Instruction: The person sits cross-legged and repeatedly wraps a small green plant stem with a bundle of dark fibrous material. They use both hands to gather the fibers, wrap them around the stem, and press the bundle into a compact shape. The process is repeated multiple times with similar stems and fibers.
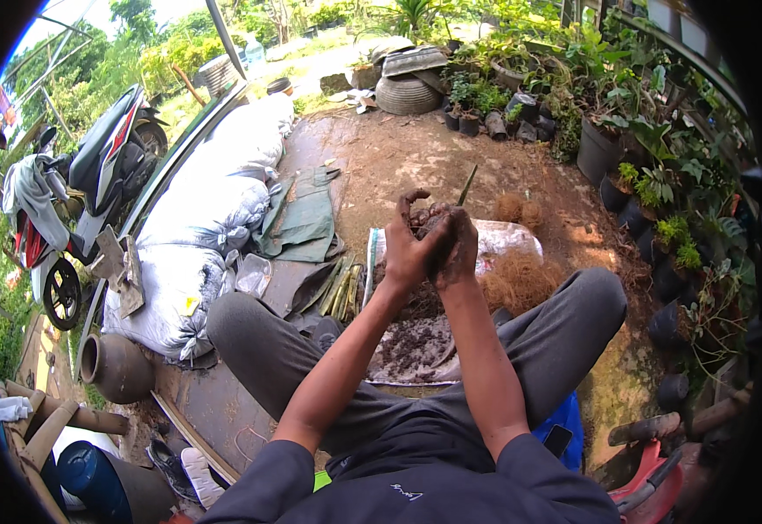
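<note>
Both my hands are soiled and cupped together in front of me, around a dark clump of soil or fibre (428, 219). My left hand (413, 245) is on the left side of the clump, its index finger curled above it. On the right side, my right hand (461, 245) presses against it. A green pointed leaf (467, 185) sticks up just beyond the right hand. Below the hands lies a white sack (387, 360) with dark loose soil (420, 337) on it. Brown coconut fibre (521, 278) sits at the sack's right side.
Green cut stalks (341, 285) and a green cloth (302, 216) lie left of the sack. Filled white sacks (178, 288) line the left side, near a clay pot (119, 369) and a motorcycle (102, 157). Potted plants (600, 147) border the right. A phone (557, 440) lies by my right thigh.
</note>
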`<state>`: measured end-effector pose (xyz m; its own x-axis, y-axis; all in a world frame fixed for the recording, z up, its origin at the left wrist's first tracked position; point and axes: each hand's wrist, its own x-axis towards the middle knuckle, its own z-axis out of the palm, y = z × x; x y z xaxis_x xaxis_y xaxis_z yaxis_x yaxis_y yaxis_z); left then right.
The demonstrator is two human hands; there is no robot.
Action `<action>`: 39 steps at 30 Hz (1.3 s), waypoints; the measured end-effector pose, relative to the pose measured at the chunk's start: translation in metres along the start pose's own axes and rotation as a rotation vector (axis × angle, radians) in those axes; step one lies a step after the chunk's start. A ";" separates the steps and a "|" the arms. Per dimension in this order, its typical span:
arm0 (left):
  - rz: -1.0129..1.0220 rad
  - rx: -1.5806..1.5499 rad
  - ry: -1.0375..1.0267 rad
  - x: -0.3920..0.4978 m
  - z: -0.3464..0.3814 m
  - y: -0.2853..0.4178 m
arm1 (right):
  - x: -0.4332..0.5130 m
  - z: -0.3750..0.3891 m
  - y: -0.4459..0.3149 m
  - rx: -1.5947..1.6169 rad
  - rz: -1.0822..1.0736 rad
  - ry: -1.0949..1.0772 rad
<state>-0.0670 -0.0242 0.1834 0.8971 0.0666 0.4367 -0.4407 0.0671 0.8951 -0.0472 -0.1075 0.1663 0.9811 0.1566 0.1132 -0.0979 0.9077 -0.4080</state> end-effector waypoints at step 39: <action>0.077 -0.250 -0.003 -0.005 0.003 0.007 | -0.011 0.022 -0.006 -0.214 -0.023 -0.146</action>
<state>-0.0744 -0.0271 0.1879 0.8604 0.0778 0.5037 -0.5014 0.3058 0.8093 -0.0609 -0.1064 0.1873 0.9469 0.2055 0.2474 -0.0234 0.8113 -0.5842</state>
